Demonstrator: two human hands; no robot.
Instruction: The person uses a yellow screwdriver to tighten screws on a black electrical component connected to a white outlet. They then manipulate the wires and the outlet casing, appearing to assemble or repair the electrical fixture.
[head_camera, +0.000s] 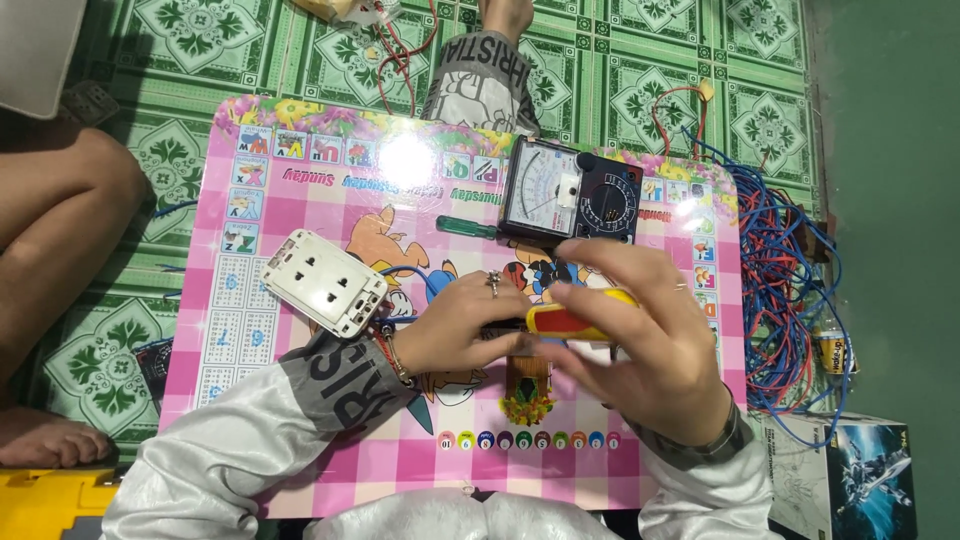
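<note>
Screwdriver (580, 320), red and yellow handle, sits mid-scene over the pink board (300, 470), lying roughly left-to-right. Right hand (640, 345) is wrapped over the handle w/ fingers curled round it, thumb side underneath, so a firm hold on the tool. Left hand (462, 325) meets it at the tip end, fingers pinched in tight around something small and dark; can't tell what that is, it's hidden between the two hands. Ring on a left finger, red thread bracelet at the wrist, grey-white sleeves on both arms. Just left of the left wrist: white wall socket plate (325, 282), tilted, resting on the board, w/ red and blue wires under its near corner. Far side of the hands, close to the right fingertips: analog multimeter (570, 192), black body, white dial face, lying flat. Beside it to the left, a second screwdriver (466, 227) w/ green handle, flat on the board. Board itself is a pink checked kids' mat w/ cartoon pics, lying on the green patterned floor (620, 80). Right edge: big tangle of blue and red wires (785, 290) spilling off the board. Near right corner: printed box (860, 475). Far left: another person's bare leg (55, 240), well apart from the hands. Near left corner: yellow case (45, 500).
</note>
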